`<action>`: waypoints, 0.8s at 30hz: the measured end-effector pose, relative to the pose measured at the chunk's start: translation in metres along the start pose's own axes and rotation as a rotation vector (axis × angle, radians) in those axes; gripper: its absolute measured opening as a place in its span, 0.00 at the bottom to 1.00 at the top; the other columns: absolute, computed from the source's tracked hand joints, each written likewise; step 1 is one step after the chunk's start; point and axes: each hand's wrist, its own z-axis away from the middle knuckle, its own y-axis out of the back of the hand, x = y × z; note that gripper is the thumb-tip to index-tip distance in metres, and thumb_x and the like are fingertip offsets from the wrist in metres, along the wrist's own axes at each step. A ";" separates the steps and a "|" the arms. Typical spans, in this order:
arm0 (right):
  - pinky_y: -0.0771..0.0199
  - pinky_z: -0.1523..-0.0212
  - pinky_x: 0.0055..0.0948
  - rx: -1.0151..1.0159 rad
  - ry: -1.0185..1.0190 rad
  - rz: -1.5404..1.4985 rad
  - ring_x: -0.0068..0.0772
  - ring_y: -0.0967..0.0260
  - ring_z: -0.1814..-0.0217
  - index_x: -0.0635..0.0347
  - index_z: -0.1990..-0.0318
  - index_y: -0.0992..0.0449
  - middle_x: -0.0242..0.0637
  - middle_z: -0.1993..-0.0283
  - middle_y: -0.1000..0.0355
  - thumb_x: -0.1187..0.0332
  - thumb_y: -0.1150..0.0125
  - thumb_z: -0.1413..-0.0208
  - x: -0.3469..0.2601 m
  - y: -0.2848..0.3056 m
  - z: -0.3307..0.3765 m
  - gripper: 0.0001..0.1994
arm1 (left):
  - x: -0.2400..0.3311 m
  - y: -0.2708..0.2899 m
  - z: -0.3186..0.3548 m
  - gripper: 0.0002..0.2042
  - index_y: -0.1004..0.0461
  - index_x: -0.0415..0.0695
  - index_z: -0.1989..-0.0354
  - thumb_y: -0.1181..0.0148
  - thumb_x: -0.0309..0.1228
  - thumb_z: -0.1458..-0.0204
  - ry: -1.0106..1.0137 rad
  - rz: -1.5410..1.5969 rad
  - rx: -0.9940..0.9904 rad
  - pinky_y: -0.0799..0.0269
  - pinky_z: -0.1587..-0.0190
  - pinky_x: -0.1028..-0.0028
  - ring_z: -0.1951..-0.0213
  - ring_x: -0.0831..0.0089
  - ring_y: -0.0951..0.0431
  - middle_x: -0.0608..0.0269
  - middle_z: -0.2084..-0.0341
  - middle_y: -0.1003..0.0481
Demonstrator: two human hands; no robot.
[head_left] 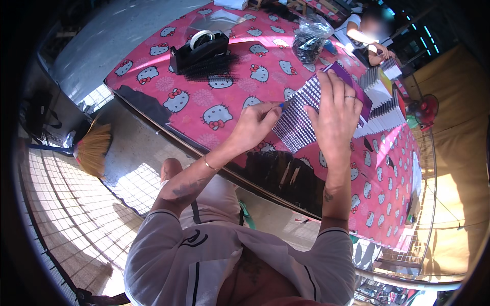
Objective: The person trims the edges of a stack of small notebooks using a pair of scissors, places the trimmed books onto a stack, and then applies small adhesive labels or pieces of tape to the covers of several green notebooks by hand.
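Observation:
My left hand (255,122) is closed in a pinch at the left edge of a stack of spiral-bound notebooks (297,124). A small blue-tipped thing (282,105) pokes out from its fingers; the rest of it is hidden. Dark coils run in close rows along the stack's near side. My right hand (335,109) lies flat over the stack with fingers stretched out, partly on a purple cover (352,84). Beyond it are more coil-bound notebooks (382,115) with white pages.
A black tape dispenser (200,50) stands behind loose black coils (209,69) on the pink patterned table cover (229,97). A clear plastic bag (310,38) with dark contents sits farther back. Another person (360,33) handles notebooks at the far right. A broom (93,148) leans at the left.

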 end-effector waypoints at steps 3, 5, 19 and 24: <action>0.41 0.47 0.39 0.006 0.002 0.004 0.34 0.40 0.39 0.49 0.40 0.33 0.31 0.38 0.36 0.63 0.23 0.67 0.000 0.000 0.000 0.40 | 0.005 -0.001 0.007 0.15 0.29 0.32 0.52 0.52 0.33 0.38 -0.220 -0.374 0.080 0.22 0.62 0.69 0.66 0.67 0.20 0.53 0.64 0.22; 0.40 0.47 0.39 0.009 0.002 0.009 0.34 0.40 0.39 0.49 0.40 0.33 0.31 0.38 0.36 0.63 0.23 0.67 -0.001 0.000 0.000 0.40 | -0.001 -0.002 0.008 0.15 0.29 0.32 0.52 0.53 0.33 0.37 -0.043 0.000 0.032 0.22 0.62 0.70 0.65 0.67 0.20 0.54 0.65 0.23; 0.41 0.46 0.40 0.009 0.006 0.014 0.34 0.41 0.37 0.49 0.40 0.34 0.32 0.38 0.37 0.63 0.22 0.68 -0.002 -0.002 0.001 0.41 | -0.001 0.001 0.000 0.16 0.25 0.34 0.51 0.52 0.33 0.37 0.136 0.144 -0.066 0.30 0.71 0.74 0.73 0.74 0.24 0.59 0.67 0.23; 0.42 0.44 0.40 -0.029 -0.006 0.045 0.35 0.42 0.36 0.49 0.40 0.34 0.33 0.38 0.38 0.62 0.22 0.69 -0.005 -0.002 0.001 0.42 | -0.015 -0.003 0.000 0.17 0.28 0.31 0.51 0.53 0.34 0.37 0.294 0.595 -0.094 0.23 0.60 0.73 0.69 0.68 0.21 0.55 0.66 0.23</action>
